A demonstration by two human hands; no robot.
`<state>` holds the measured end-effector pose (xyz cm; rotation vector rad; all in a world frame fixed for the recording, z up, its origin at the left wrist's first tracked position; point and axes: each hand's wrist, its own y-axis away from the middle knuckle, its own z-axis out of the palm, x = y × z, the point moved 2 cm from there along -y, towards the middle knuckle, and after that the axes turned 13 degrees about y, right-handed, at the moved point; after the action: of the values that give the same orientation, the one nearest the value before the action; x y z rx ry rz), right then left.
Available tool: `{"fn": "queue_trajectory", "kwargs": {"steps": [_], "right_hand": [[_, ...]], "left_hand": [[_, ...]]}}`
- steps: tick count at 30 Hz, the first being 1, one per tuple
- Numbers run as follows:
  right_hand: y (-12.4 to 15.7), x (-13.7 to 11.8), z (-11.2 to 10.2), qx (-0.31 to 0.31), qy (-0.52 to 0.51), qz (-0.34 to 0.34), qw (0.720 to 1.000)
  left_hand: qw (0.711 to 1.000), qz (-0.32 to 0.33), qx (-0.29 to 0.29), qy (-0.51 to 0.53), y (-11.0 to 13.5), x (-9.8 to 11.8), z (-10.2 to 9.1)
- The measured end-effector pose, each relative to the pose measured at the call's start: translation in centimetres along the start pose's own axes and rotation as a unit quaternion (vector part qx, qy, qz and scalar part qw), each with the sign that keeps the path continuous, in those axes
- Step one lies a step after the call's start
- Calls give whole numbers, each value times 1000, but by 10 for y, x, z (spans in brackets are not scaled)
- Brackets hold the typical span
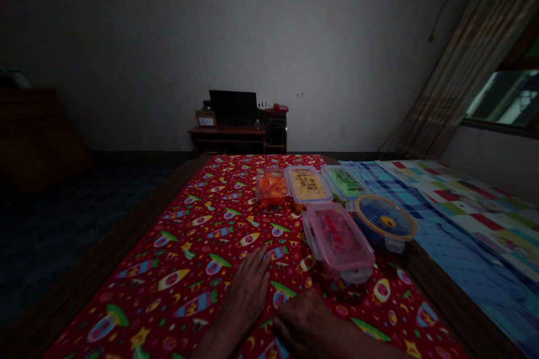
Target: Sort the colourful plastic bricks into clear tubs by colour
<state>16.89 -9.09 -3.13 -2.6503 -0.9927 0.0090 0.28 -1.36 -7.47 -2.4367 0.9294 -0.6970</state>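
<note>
My left hand [249, 279] lies flat, palm down, on the red patterned cloth [168, 300], its fingers stretched out and holding nothing. Beside it on the right, my right hand [306, 317] rests on the cloth in a loose fist. No object shows in it. Nearest to this fist is a pink-lidded food container [339, 235] with reddish contents. Behind it stand a clear container of orange pieces [273, 186], a container with yellowish contents [308, 184] and one with green contents [344, 182]. A round container with a blue lid and orange rim [385, 219] sits at the right.
Blue checked fabric [455, 258] and a multicoloured checked cloth [475, 190] lie to the right. By the far wall is a low desk [227, 130] with a black monitor [233, 106] and a red telephone [280, 107]. A curtain [455, 67] hangs beside the window.
</note>
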Motion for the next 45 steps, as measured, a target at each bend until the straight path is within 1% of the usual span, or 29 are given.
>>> {"fn": "queue_trajectory", "kwargs": {"steps": [3,7,14,17,21,25,27,30,33,36,40,43,45], "right_hand": [[0,0,1,5,-1,-1,1000],[-1,-1,-4,6,17,-6,1000],[-1,-1,-5,17,8,9,1000],[-1,0,2,42,3,2,999],[-2,1,21,74,5,-21,997],[0,2,37,97,14,-22,995],[2,3,39,114,15,-12,993],[2,3,37,133,9,-9,991],[-1,3,35,152,9,-16,988],[-3,3,38,177,25,-12,984],[-4,1,45,156,41,-4,987],[-3,0,51,135,40,2,990],[-4,0,52,130,38,-7,991]], "left_hand": [[1000,4,-3,-5,-1,2,-2],[1000,0,-2,6,-2,3,-5],[1000,-7,-9,10,-1,2,-3],[1000,-4,-10,-4,0,1,-2],[999,12,-16,-29,1,0,-2],[999,11,-18,-34,0,2,-4],[999,8,-15,-29,0,3,-6],[1000,12,-16,-24,0,3,-6],[999,8,-16,-27,2,0,-3],[1000,4,-9,-22,5,-4,2],[1000,10,1,-23,7,-8,6],[1000,9,-3,-28,7,-7,4],[999,20,0,-29,5,-5,1]]}}
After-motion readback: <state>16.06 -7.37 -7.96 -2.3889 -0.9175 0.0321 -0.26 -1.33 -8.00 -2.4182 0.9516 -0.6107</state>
